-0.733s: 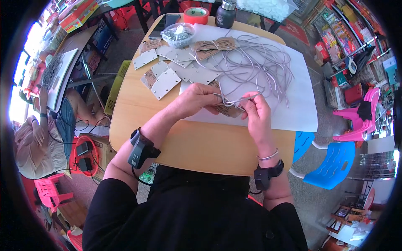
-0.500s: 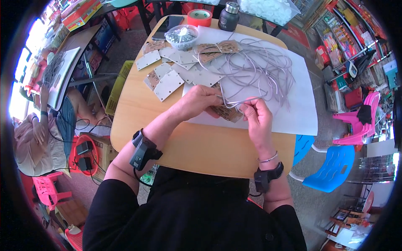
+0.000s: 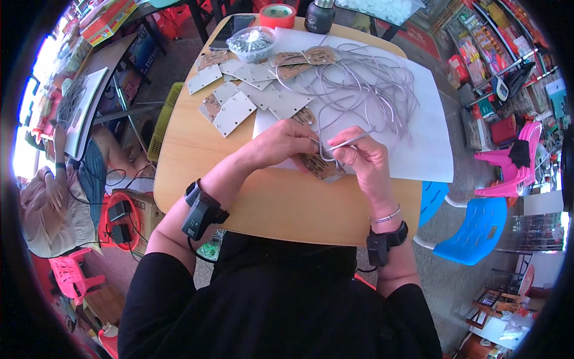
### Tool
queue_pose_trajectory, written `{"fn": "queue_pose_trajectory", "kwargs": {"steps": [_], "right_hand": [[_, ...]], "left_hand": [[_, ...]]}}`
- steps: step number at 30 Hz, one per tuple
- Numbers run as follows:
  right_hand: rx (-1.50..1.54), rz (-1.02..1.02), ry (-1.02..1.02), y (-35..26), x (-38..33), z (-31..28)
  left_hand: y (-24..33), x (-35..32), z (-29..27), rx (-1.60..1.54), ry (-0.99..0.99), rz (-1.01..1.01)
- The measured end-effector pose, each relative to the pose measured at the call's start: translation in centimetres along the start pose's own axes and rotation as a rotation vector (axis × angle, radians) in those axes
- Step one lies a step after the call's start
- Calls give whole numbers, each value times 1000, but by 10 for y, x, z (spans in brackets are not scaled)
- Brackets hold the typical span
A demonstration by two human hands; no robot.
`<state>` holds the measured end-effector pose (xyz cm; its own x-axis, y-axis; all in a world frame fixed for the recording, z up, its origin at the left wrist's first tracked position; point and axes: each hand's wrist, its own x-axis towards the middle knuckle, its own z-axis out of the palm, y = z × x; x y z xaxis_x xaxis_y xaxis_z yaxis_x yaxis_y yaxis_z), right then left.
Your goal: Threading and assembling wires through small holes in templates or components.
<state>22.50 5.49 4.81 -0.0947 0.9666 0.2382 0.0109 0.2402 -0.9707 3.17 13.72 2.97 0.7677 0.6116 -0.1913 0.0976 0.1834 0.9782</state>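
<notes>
My left hand (image 3: 282,143) is closed on a small flat card (image 3: 321,166) whose brown printed face shows, near the front edge of white paper. A grey cord (image 3: 350,142) is pinched between thumb and fingers of my right hand (image 3: 367,160), just right of the card. Its short end slants up to the right past my fingertips, while a loop of it hangs between the hands by the card. My left fingers hide where cord and card meet. Beyond the hands lies a loose tangle of grey cords (image 3: 382,90). Several pale cards with small holes (image 3: 234,113) lie to the left.
On the wooden table (image 3: 197,146) lies a large white sheet (image 3: 427,131). Toward the back are a clear tub of small pieces (image 3: 252,45), a phone (image 3: 232,31), red tape (image 3: 277,16) and a dark bottle (image 3: 320,17). A blue chair (image 3: 472,233) stands right; another person sits left.
My right hand has turned and risen slightly, so the cord end now slants up to the right instead of lying nearly level. The left hand keeps its grip on the card.
</notes>
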Motion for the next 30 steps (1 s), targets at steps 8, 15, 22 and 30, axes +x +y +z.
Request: {"fn": "queue_pose_trajectory", "kwargs": {"steps": [8, 15, 22, 30], "right_hand": [[-24, -83, 191, -5, 0, 7], [255, 201, 371, 23, 8, -9], [331, 476, 6, 6, 5, -12], [809, 407, 100, 15, 1, -22]], "left_hand": [[16, -13, 22, 128, -46, -9], [15, -12, 19, 193, -159, 11], [12, -9, 21, 343, -249, -4], [20, -17, 30, 380, -536, -147]]}}
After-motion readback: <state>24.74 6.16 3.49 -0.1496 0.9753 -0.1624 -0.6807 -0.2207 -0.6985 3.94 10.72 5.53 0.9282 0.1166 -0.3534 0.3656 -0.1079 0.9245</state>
